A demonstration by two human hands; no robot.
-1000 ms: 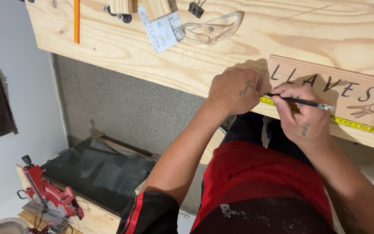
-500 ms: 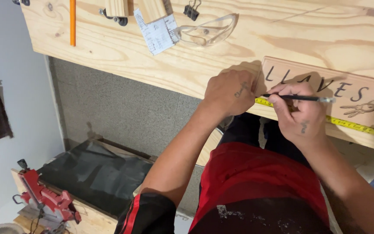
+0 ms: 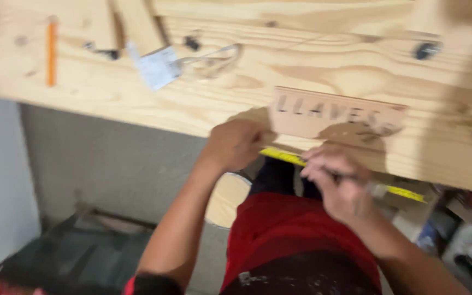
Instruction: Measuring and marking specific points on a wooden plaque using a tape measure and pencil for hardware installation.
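Tape measure (image 3: pixel 345 173) runs yellow along the near edge of my plywood surface (image 3: pixel 312 60), slanting down to the right, just below the little wooden sign board (image 3: pixel 337 113) with dark lettering on it. Everything's pretty motion-blurred, so take the fine details loosely.

My left hand (image 3: pixel 235 143) is curled into a loose fist, pressed down on the left end of the tape right at the surface's near edge, just beside the sign's lower left corner. My right hand (image 3: pixel 338 183) sits to the right of it, fingers bunched together over the tape near its middle. Looks like I'm pinching something slim there, but it's too smeared for me to tell what, or whether it's the tape itself.

Further back on the surface: an orange pencil (image 3: pixel 51 50) standing lengthwise at the far left, a white slip of paper (image 3: pixel 157 66), and clear safety glasses (image 3: pixel 210 61) just to the right of the paper. A couple of small dark clips (image 3: pixel 192 42) sit behind those.

Below the surface you can see my red shorts (image 3: pixel 296 235) and a pale round wooden piece (image 3: pixel 226 198) just beside my left forearm.
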